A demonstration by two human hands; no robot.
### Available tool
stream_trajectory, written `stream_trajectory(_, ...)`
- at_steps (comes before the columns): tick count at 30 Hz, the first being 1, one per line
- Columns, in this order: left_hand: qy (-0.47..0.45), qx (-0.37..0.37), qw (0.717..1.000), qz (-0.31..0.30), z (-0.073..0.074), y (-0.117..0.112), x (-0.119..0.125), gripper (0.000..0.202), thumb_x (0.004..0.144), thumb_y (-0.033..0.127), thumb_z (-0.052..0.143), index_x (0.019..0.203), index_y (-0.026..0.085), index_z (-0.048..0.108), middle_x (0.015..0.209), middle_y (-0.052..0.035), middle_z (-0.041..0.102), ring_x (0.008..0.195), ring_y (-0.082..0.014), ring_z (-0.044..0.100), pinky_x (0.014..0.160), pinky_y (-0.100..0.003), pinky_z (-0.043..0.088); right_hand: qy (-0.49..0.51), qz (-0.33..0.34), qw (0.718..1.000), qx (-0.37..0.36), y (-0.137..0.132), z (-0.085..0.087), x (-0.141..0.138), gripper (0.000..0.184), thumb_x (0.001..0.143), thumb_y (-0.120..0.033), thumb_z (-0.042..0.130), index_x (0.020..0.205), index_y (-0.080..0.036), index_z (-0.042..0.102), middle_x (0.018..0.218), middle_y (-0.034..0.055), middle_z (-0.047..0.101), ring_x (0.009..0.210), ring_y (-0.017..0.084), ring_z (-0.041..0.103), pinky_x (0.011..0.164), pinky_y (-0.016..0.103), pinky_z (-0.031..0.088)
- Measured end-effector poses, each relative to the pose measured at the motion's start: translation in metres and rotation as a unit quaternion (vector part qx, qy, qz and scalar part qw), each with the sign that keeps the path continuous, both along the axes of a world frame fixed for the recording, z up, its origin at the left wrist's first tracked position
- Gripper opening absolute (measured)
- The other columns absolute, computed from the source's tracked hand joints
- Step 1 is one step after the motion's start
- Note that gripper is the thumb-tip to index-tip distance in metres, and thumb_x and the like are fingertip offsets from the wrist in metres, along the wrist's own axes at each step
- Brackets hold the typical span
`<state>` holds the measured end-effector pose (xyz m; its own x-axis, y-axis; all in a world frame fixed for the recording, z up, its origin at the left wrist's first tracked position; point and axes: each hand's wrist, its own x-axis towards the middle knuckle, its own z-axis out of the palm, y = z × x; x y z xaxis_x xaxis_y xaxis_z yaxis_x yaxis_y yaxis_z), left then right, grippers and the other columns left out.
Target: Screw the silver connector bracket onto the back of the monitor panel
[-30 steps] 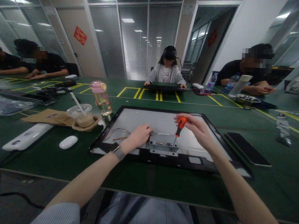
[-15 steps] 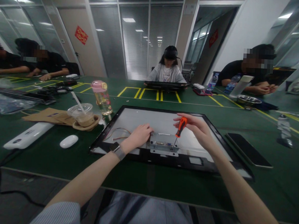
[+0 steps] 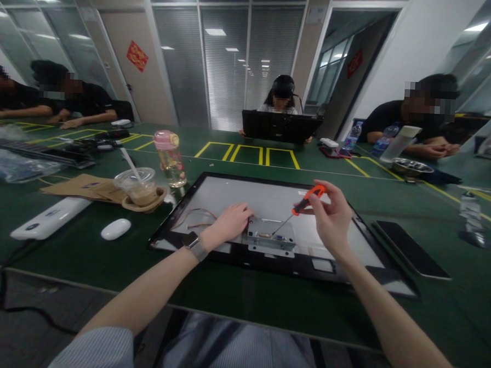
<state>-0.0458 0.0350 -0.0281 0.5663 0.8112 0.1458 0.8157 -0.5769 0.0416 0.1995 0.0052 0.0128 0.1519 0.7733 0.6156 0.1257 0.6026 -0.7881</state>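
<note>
My right hand (image 3: 335,217) pinches a screwdriver (image 3: 306,201) by its orange and black handle. The thin shaft slants down to the left, and its tip meets the port side of a silver metal bracket (image 3: 270,251). Two connectors show there, one of them blue. My left hand (image 3: 232,222), with a watch at the wrist, grips the bracket's left end with curled fingers; the fingertips are partly hidden. The bracket sits at the near edge of a black-framed display panel (image 3: 228,191), whose back lies face up on the green table (image 3: 207,292).
Left of the panel are thin cables (image 3: 196,222), a white mouse (image 3: 116,229), a white power strip (image 3: 50,217), a plastic cup (image 3: 136,186) and a pink-lidded bottle (image 3: 170,158). A phone (image 3: 410,248) lies to the right. Opposite, a person holds a dark panel (image 3: 280,126).
The screwdriver has tipped over to a low slant, its tip now farther left on the bracket. My right hand has shifted right. The person opposite has raised the dark panel upright.
</note>
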Motion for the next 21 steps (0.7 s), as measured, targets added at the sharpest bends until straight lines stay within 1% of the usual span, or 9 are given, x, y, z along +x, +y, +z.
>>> stream_trajectory(2, 0.002, 0.001, 1.000, 0.002, 0.000, 0.000, 0.000, 0.032, 0.100, 0.013, 0.041, 0.122, 0.016, 0.064, 0.118, -0.0108, 0.061, 0.103, -0.0234, 0.062, 0.093, -0.038, 0.049, 0.013, 0.004, 1.000, -0.008, -0.003, -0.007, -0.010, 0.030, 0.092, -0.035, 0.065, 0.120, -0.025, 0.062, 0.094, 0.0011, 0.059, 0.066, 0.017, 0.075, 0.059, 0.033, 0.068)
stream_trajectory(5, 0.003, 0.001, 1.000, 0.004, -0.001, 0.001, -0.001, 0.032, 0.100, 0.013, 0.041, 0.122, 0.016, 0.064, 0.118, -0.0105, 0.062, 0.103, -0.0234, 0.062, 0.093, -0.038, 0.049, 0.016, 0.032, 0.999, -0.007, -0.007, -0.018, -0.022, 0.028, 0.092, -0.036, 0.065, 0.118, -0.026, 0.060, 0.093, 0.0002, 0.059, 0.070, 0.019, 0.077, 0.063, 0.035, 0.070)
stream_trajectory(7, 0.000, 0.001, 1.000, 0.001, -0.003, 0.002, -0.001, 0.031, 0.100, 0.013, 0.042, 0.122, 0.017, 0.064, 0.117, -0.0102, 0.062, 0.103, -0.0232, 0.062, 0.093, -0.037, 0.049, 0.004, 0.042, 0.999, 0.002, -0.010, -0.022, -0.027, 0.027, 0.093, -0.035, 0.065, 0.118, -0.026, 0.059, 0.093, 0.0007, 0.059, 0.072, 0.020, 0.077, 0.064, 0.035, 0.070)
stream_trajectory(14, -0.012, 0.001, 1.000, -0.002, -0.006, 0.003, -0.002, 0.032, 0.101, 0.014, 0.041, 0.123, 0.017, 0.064, 0.113, -0.0102, 0.062, 0.101, -0.0232, 0.061, 0.090, -0.038, 0.049, -0.014, 0.044, 0.999, 0.007, -0.011, -0.026, -0.028, 0.027, 0.093, -0.036, 0.065, 0.118, -0.025, 0.060, 0.097, 0.0031, 0.060, 0.074, 0.020, 0.076, 0.066, 0.038, 0.071)
stream_trajectory(21, -0.009, 0.004, 1.000, 0.002, -0.005, 0.002, -0.001, 0.031, 0.100, 0.014, 0.042, 0.122, 0.018, 0.064, 0.114, -0.0099, 0.062, 0.102, -0.0233, 0.061, 0.091, -0.038, 0.049, -0.014, 0.058, 0.998, 0.004, -0.010, -0.029, -0.029, 0.026, 0.093, -0.034, 0.065, 0.117, -0.026, 0.059, 0.097, 0.0021, 0.060, 0.076, 0.020, 0.076, 0.066, 0.037, 0.070)
